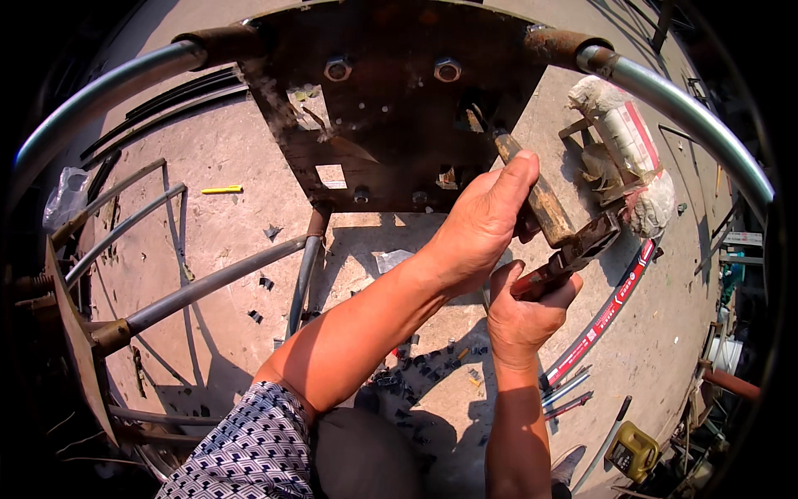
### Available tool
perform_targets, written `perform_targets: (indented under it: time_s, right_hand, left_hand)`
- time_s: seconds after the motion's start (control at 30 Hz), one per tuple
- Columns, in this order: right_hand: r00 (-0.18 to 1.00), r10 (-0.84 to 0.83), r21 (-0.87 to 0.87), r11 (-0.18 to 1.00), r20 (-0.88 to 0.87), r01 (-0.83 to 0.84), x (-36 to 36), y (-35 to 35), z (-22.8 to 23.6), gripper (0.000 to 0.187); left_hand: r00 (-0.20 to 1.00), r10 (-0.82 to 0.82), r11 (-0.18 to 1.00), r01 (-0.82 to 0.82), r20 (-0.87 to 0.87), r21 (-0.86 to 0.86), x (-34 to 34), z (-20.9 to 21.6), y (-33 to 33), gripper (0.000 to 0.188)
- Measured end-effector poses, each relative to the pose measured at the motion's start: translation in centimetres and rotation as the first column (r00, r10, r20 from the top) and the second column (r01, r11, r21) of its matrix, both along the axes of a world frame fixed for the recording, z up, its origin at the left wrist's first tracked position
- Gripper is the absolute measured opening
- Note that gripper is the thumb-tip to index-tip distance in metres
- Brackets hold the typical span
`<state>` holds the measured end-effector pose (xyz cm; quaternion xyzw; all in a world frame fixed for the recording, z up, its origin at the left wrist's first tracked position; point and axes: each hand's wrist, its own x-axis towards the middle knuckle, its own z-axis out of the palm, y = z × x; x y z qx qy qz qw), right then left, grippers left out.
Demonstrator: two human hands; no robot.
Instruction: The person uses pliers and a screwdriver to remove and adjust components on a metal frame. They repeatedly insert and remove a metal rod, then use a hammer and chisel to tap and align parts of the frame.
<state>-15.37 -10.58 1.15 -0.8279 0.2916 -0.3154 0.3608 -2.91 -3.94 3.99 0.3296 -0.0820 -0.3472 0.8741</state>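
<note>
Head: left hand (pixel 489 206) near plate (pixel 386 108) edge

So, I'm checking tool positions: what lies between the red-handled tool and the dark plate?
The wooden handle in the left hand, as the head view shows.

Brown plate (pixel 391 116), bright colors all around

The big plate is dark, rusty brown. By its lower right side, a wooden handle (pixel 536 195) is tan with dark smudges. Below that side, a tool (pixel 567 262) has a red grip and a dark gray head. Left of the plate is a yellow stick (pixel 222 190). Far below it, a sleeve (pixel 241 441) has dark blue and white pointy shapes.
</note>
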Motion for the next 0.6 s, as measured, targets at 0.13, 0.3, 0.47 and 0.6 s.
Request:
perform_targets:
  time_s: [0.13, 0.3, 0.47, 0.6]
  right_hand:
    - [0.932, 0.065, -0.022, 0.998, 0.356, -0.062, -0.1, 0.7, 2.2, 0.043]
    - [0.977, 0.176, 0.048, 0.984, -0.122, -0.172, 0.9, 1.0, 0.4, 0.043]
    - [0.998, -0.002, 0.242, 0.970, 0.058, -0.012, 0.4, 2.0, 0.9, 0.042]
    - [0.984, 0.044, 0.100, 0.993, 0.171, -0.062, -0.7, 1.6, 0.6, 0.043]
  left_hand:
    - [0.999, 0.027, 1.000, -0.027, -0.021, 0.015, -0.3, 0.1, 0.5, 0.044]
    - [0.964, 0.124, 0.991, -0.132, -0.237, -0.017, 0.2, -0.5, -0.2, 0.044]
    - [0.990, 0.054, 0.998, -0.050, -0.127, 0.033, 1.8, -1.7, 1.9, 0.045]
    - [0.993, 0.037, 0.998, -0.031, -0.112, 0.058, -1.3, 0.0, 2.1, 0.052]
